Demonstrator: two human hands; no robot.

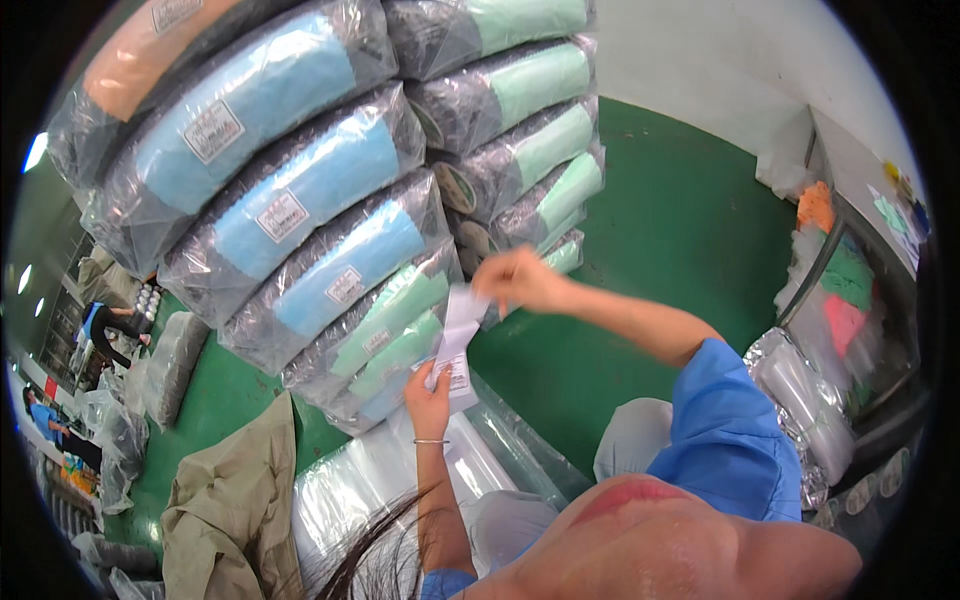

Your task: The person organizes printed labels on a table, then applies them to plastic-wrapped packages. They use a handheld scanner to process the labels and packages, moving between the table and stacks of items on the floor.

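Note:
My left hand [429, 401], a bracelet at its wrist, grips a strip of white printed labels [456, 352] by its lower part. The strip rises from there towards my right hand [517, 283], which is blurred and bent at the fingers near its upper end; whether it pinches the strip is unclear. Just beyond both hands stands a tall stack of clear-bagged dark rolls with blue wraps [304, 202] and green wraps [551, 139]. Several bags bear white printed labels [283, 215]. Under my left forearm lie flat clear plastic bags [360, 487].
Khaki cloth [232, 502] lies on the green floor [660, 225] at the lower left. A metal-edged table [862, 180] is at right, with coloured cloth [847, 277] and a clear plastic roll [810, 397] near it. Two people [109, 330] are at far left among bagged goods.

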